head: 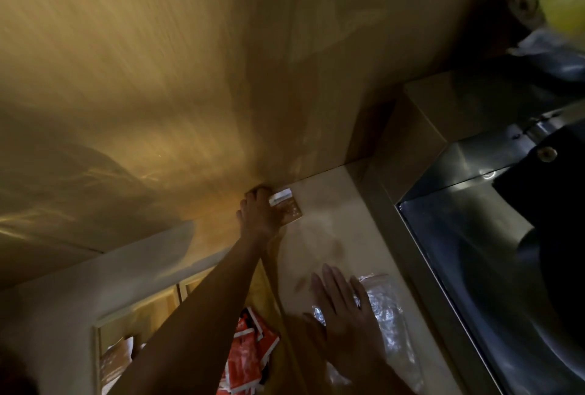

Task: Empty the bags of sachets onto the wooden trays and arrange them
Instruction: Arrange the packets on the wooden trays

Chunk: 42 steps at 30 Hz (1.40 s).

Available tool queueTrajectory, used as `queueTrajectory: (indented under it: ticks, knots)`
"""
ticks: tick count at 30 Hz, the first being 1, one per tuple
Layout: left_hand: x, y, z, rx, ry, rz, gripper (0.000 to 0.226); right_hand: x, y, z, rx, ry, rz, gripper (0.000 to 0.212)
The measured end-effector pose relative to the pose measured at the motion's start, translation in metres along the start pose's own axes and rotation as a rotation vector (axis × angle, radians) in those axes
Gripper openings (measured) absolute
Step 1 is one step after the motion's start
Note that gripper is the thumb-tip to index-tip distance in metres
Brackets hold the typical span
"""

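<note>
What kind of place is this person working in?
Probably a dim food-service or café counter: a stainless steel sink beside the pale countertop, red sauce-type sachets in a wooden tray, wood-panelled wall behind.

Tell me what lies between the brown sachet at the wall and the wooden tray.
The left hand grips the brown sachet at the wall. Between it and the wooden tray only bare counter and the person's own left forearm show; no other object blocks the way. The right hand rests flat on the plastic bag, aside.
</note>
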<state>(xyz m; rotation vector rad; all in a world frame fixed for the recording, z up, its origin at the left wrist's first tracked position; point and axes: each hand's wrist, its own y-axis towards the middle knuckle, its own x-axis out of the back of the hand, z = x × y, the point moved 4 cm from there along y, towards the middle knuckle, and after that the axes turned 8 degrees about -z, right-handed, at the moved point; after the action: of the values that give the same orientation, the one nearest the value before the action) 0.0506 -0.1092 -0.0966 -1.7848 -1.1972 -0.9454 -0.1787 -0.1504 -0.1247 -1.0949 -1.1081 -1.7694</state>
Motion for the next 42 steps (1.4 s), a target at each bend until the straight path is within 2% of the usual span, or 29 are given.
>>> queueTrajectory:
  ticks: [6,9,12,15,21,28,32,33,37,42]
  knots:
    - [0.005,-0.010,0.018,0.125,-0.073,-0.035,0.032,0.001,0.001,0.000,-0.017,-0.003,0.078,0.057]
    - [0.017,-0.030,0.020,0.174,-0.452,-0.036,0.013,0.002,0.002,0.000,-0.029,-0.033,0.174,0.059]
    - [0.048,-0.057,0.019,0.174,-0.709,-0.089,0.029,0.007,0.003,0.003,-0.052,-0.044,0.226,0.061]
    - [0.080,-0.091,0.033,0.179,-0.823,-0.142,0.027,0.009,0.003,0.005,-0.062,-0.054,0.238,0.062]
    - [0.114,-0.176,0.109,0.418,-1.091,-0.299,0.026,0.009,0.002,0.005,-0.030,-0.108,0.221,0.058]
    - [0.096,-0.264,0.208,0.793,-1.061,-0.549,0.022,0.010,0.001,0.008,-0.045,-0.127,0.277,0.071]
    - [0.063,-0.283,0.225,0.952,-1.106,-0.501,0.013,0.010,0.001,0.009,-0.081,-0.082,0.279,0.076]
    - [0.056,-0.285,0.225,0.974,-1.105,-0.469,0.010,0.010,0.001,0.009,-0.078,-0.078,0.274,0.077]
    - [0.048,-0.289,0.227,0.998,-1.067,-0.423,0.020,0.009,0.000,0.011,-0.060,-0.079,0.265,0.081]
    - [0.065,-0.295,0.235,0.992,-0.709,-0.547,0.025,0.010,0.002,0.010,-0.036,-0.084,0.291,0.068]
